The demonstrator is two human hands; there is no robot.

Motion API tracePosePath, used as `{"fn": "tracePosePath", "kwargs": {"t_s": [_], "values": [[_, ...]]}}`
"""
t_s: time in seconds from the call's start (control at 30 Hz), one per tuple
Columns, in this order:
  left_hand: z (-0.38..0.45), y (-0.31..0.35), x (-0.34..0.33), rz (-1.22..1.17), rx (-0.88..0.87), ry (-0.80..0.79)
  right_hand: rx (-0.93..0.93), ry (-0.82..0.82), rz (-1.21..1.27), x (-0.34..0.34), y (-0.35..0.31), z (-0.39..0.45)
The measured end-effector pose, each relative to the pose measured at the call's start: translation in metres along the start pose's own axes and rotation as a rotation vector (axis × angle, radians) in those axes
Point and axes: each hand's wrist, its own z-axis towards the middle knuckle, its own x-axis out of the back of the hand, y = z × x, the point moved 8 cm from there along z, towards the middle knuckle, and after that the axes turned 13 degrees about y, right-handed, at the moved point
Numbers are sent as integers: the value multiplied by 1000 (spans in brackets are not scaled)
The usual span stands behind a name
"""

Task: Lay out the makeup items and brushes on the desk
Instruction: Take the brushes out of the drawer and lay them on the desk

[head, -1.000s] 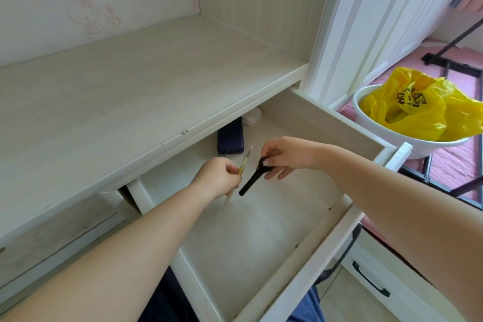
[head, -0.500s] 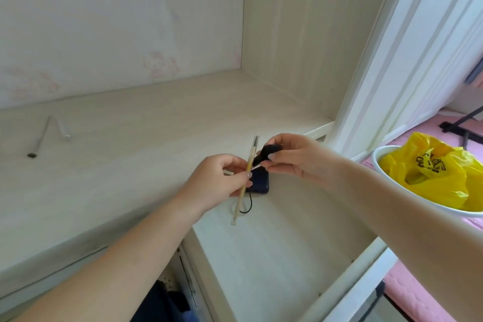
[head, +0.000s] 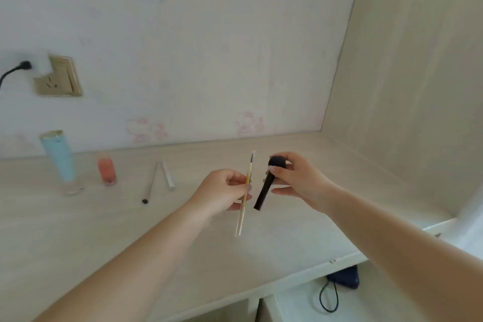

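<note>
Our left hand (head: 224, 192) pinches thin yellow brush (head: 245, 191), right hand (head: 298, 180) grips black brush (head: 266, 185), mid-frame. Dark pouch (head: 345, 276), lower right, half hidden under desk (head: 104, 230).

Back wall (head: 198, 42): pale, whitish-lilac paper with faint pink cartoon cat prints low down. Gold-toned wall socket plate (head: 59, 78) at left, black plug and cord (head: 15, 70) seated just beside it. Right side: tall light wood-grain side panel (head: 407, 65), meeting the wall in a corner. Light wood-grain desk top (head: 109, 238) runs wall to panel. Below the front edge, an open white drawer (head: 295, 306) with a dark blue pouch (head: 344, 276) and its looped cord inside. Soft, even daylight.
</note>
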Motion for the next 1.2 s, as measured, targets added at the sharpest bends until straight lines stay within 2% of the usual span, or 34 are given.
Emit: {"fn": "tracePosePath", "kwargs": {"t_s": [0.2,0.33,0.6,1.03,1.2], "values": [[65,-10,51,58,43,160,-75,-58,-3,-73,4,47],[97,-13,67,137,37,201,-93,-92,-70,-104,12,71],[135,-21,81,348,7,239,-86,-31,-194,-128,18,115],[158,-33,94,684,-25,275,105,56,-540,-152,21,139],[163,-39,91,829,-34,286,216,27,-761,-156,16,137]]}}
